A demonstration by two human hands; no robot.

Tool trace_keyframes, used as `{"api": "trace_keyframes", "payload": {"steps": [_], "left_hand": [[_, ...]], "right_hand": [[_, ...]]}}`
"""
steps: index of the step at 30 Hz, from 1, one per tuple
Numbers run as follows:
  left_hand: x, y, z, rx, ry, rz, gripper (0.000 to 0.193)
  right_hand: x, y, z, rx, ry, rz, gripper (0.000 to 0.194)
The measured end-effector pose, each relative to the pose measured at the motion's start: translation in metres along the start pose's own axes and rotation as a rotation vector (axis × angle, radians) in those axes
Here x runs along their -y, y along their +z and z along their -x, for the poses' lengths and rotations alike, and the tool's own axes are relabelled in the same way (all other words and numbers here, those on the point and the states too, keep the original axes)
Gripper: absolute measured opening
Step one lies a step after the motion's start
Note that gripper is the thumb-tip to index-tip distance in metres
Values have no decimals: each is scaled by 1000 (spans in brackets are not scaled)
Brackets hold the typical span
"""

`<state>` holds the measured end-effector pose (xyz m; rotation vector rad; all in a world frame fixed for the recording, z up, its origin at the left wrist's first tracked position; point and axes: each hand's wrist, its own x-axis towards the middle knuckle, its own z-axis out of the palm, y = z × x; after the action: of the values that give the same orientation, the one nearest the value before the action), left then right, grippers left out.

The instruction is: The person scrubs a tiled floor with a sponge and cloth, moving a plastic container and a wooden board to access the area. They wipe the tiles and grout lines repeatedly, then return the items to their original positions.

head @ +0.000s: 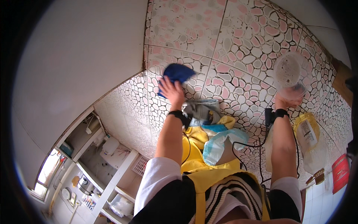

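My left hand (174,91) lies with fingers spread over a dark blue cloth (179,72), pressing it against pebble-patterned tile (237,72). The cloth's far edge is blurred. On the right, my right hand (291,97) grips a clear plastic tub (303,65) by its near side. Bubbly, cloudy liquid (287,70) shows inside the tub. Part of that hand is seen through the plastic, and its fingertips are hard to make out. Dark bands with small devices sit on both wrists, and a black cable (249,145) runs near the right arm.
Grey and yellow cloths (198,133) lie between my arms, nearer my body. A clear plastic bag with a yellow top (310,140) is beside my right forearm, near a red object (340,173). A white wall panel (84,50) borders the tile. Shelves (112,182) stand lower left.
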<state>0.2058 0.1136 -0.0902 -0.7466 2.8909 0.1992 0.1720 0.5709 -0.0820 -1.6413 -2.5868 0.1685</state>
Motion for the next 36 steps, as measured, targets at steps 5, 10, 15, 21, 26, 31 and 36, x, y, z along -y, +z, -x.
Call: {"api": "trace_keyframes", "payload": {"steps": [5,10,15,21,26,31,36], "left_hand": [[-12,9,-20,84,-227,-43,64],[-128,15,27,224,143,-81,66],[-274,24,8,226,303,91,69],[-401,20,-75,239,501,146,61],[-435,26,-70,166,1011,11,46],[-424,27,-67,166,1436,17,41],[-422,24,-55,92,1412,-9,42]], "right_hand": [[-3,-1,1,-111,-141,-128,25],[-25,29,7,0,-73,66,52],[-36,48,11,-104,-46,75,62],[-34,40,11,-87,-107,66,72],[-30,35,14,-67,-125,17,61],[-26,31,14,-106,-103,16,58],[-19,24,11,-144,-107,-61,58]]}}
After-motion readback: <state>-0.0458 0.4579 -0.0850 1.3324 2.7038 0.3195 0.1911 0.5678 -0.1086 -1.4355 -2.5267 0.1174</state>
